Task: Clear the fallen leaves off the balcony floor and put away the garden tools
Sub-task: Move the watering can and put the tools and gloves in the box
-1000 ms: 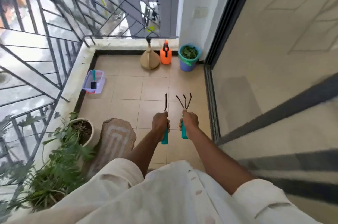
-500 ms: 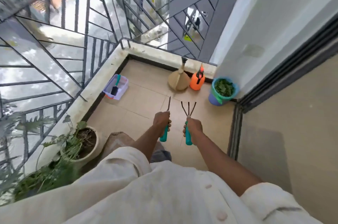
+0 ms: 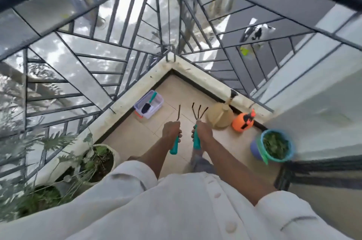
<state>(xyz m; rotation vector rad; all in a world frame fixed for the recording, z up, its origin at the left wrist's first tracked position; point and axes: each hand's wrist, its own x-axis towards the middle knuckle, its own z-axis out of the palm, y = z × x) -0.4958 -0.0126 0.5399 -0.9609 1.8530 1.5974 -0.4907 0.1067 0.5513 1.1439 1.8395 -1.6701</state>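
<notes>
View swung left; rake (image 3: pixel 198 120) prongs point toward the railing corner (image 3: pixel 170 57).

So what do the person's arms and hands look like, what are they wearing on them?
Both arms wear loose off-white sleeves, the left sleeve and right sleeve, pushed up so the forearms are bare. The sleeves belong to a matching off-white shirt with round, same-coloured buttons down the front. The left hand and right hand are bare: no gloves, and no watch or bracelet shows at the wrists.
</notes>
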